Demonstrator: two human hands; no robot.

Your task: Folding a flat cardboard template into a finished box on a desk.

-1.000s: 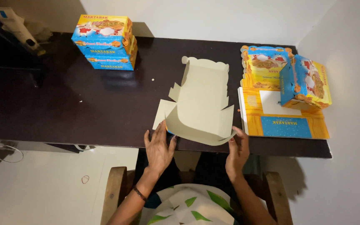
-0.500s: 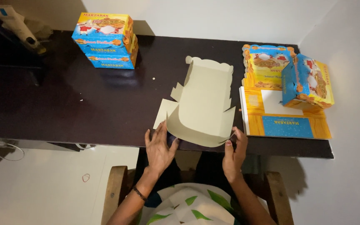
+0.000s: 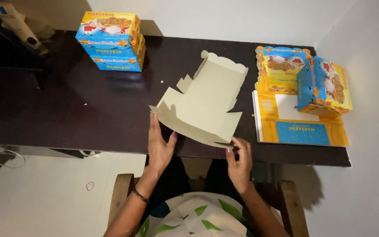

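Beige carton blank (image 3: 205,103); two hands.

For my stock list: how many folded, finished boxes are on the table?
3. Two stacked at the far left: top box, lower box. One tilted box at the right, on flat sheets. More may be hidden.
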